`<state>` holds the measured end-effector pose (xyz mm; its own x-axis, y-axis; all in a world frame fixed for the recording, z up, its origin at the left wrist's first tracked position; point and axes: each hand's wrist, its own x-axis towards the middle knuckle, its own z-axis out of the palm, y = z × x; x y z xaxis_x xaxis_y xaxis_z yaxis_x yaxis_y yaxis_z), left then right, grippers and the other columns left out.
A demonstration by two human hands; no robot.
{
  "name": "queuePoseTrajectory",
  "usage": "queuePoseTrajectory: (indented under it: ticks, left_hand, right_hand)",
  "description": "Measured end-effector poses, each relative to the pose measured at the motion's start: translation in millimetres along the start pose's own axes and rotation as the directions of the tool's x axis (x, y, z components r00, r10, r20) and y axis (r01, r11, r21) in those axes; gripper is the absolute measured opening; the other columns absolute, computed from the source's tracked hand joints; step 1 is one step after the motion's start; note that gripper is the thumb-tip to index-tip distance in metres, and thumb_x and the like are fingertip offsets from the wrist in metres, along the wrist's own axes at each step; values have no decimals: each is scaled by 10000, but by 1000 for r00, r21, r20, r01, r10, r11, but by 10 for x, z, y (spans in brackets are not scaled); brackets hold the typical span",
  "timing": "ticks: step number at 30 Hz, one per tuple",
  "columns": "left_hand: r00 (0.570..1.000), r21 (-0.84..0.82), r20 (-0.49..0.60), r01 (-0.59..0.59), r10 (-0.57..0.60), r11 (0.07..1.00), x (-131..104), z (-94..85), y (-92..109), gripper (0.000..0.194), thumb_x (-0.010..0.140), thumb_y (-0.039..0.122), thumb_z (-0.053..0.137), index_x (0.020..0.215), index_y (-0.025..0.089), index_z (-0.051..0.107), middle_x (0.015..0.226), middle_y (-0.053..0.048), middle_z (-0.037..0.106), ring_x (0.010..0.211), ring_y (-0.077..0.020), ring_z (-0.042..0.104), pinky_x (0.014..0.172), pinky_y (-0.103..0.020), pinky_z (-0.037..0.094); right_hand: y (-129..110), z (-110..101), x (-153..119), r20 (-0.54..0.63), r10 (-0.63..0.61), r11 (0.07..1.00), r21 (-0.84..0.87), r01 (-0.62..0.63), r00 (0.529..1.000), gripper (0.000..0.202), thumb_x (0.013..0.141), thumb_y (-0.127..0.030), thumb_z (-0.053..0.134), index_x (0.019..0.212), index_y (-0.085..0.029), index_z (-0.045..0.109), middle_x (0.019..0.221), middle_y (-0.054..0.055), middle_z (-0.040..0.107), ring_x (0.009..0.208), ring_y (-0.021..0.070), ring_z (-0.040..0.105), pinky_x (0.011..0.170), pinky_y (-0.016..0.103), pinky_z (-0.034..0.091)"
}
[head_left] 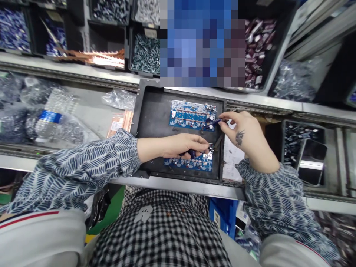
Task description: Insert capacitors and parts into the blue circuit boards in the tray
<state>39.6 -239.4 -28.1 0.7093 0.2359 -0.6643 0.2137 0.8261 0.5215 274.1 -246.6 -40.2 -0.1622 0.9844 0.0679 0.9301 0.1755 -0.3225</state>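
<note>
Two blue circuit boards lie in a black tray (155, 111). At the right end of the upper board (190, 114), my right hand (239, 129) pinches a dark blue cylindrical part (216, 121) between thumb and forefinger. More dark cylinders stand or lean on that end of the board. Over the lower board (189, 163) is my left hand (186, 145), palm down, its fingers curled round dark blue cylinders (192, 152). It hides much of that board's upper half.
Bins of small parts line the back, with purple-brown cylinders (257, 52) at right. A plastic bottle (51, 116) and clear bags lie left. A phone (313, 161) rests on a parts bin at right. Paper (233, 159) lies beside the tray.
</note>
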Motion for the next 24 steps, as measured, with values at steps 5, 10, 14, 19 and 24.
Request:
queuePoseTrajectory:
  ticks: [5, 10, 14, 19, 24]
  left_hand:
    - [998, 37, 5, -63, 63, 997, 9, -9, -32, 108, 924, 222, 702, 964, 178, 612, 720, 15, 558, 521, -63, 383, 450, -175, 189]
    - [994, -86, -48, -102, 98, 991, 30, 15, 16, 138, 967, 118, 565, 1036, 117, 684, 898, -73, 664, 662, -78, 522, 483, -152, 288]
    - [996, -142, -71, -70, 61, 987, 40, 15, 48, 198, 968, 54, 487, 1003, 85, 680, 922, -108, 688, 655, -74, 530, 463, -143, 278]
    - [991, -120, -127, -46, 31, 992, 23, 32, 64, 242, 1023, 174, 511, 883, 76, 683, 892, -112, 693, 631, -74, 517, 426, -145, 238]
    - [982, -107, -189, -30, 9, 994, 1, 60, 84, 275, 1036, 280, 541, 959, 86, 721, 778, -72, 637, 607, -79, 534, 406, -158, 198]
  right_hand:
    - [10, -17, 20, 29, 22, 1000, 5, -22, 999, 244, 862, -364, 582, 999, -253, 750, 807, 68, 724, 690, 260, 603, 715, 405, 479]
    - [10, 27, 26, 14, 26, 1000, 7, -26, 1000, 254, 871, -365, 572, 1011, -246, 747, 812, 73, 736, 726, 273, 625, 750, 422, 491]
    - [19, 56, 41, -13, 18, 999, 29, -17, 1000, 237, 865, -348, 572, 997, -246, 741, 865, 71, 760, 758, 278, 638, 781, 438, 499]
    - [1, 117, 7, -17, -15, 999, -30, 15, 1000, 213, 848, -333, 592, 978, -236, 730, 864, 78, 755, 820, 297, 639, 809, 466, 488]
    - [-69, 188, -118, -103, -37, 988, -152, 21, 994, 215, 909, -358, 562, 984, -228, 716, 918, 105, 752, 942, 332, 611, 866, 520, 457]
